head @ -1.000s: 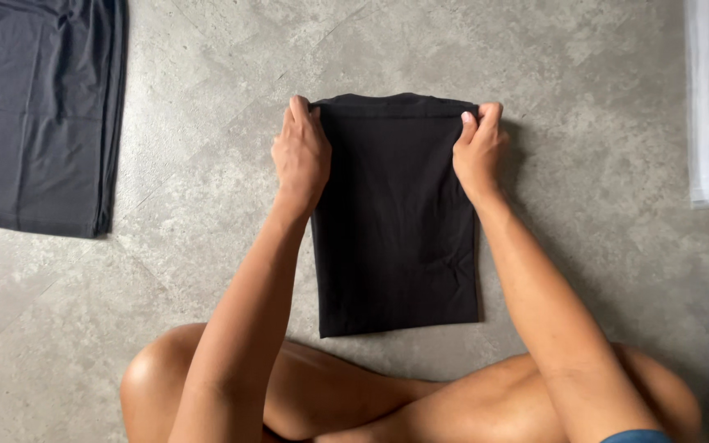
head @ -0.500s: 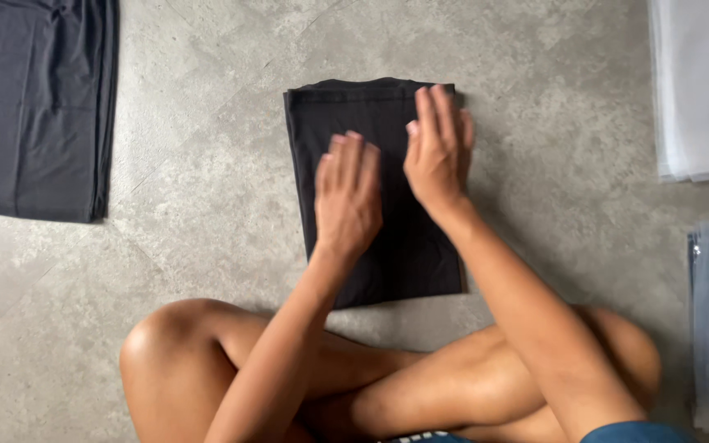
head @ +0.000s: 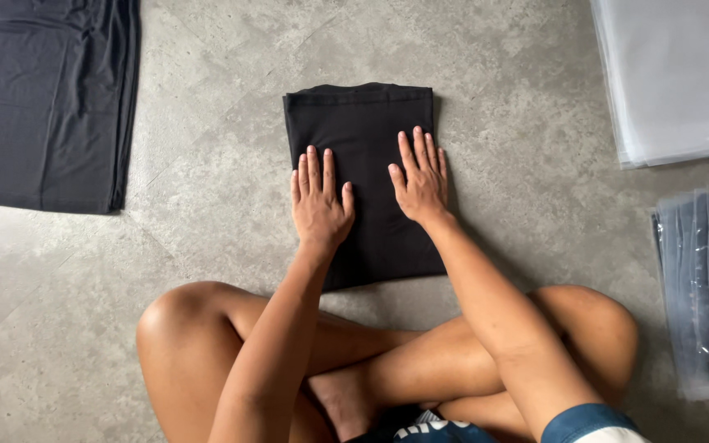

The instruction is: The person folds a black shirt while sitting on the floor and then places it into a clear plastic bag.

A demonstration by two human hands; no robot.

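A folded black garment (head: 367, 135) lies flat on the grey floor in front of my crossed legs. My left hand (head: 318, 201) rests palm down on its left side, fingers spread and pointing away from me. My right hand (head: 420, 179) presses flat on its right side, near the right edge, fingers spread too. Neither hand grips anything.
A larger dark cloth (head: 43, 98) lies spread at the upper left. A stack of clear plastic bags (head: 670, 78) sits at the upper right. Bagged dark garments (head: 707, 287) lie at the right edge. My bare knees (head: 182, 316) are just below the folded garment.
A second ago both hands held the garment's far corners. They let go and came down onto it; since half a second ago they have slid toward me and spread apart.
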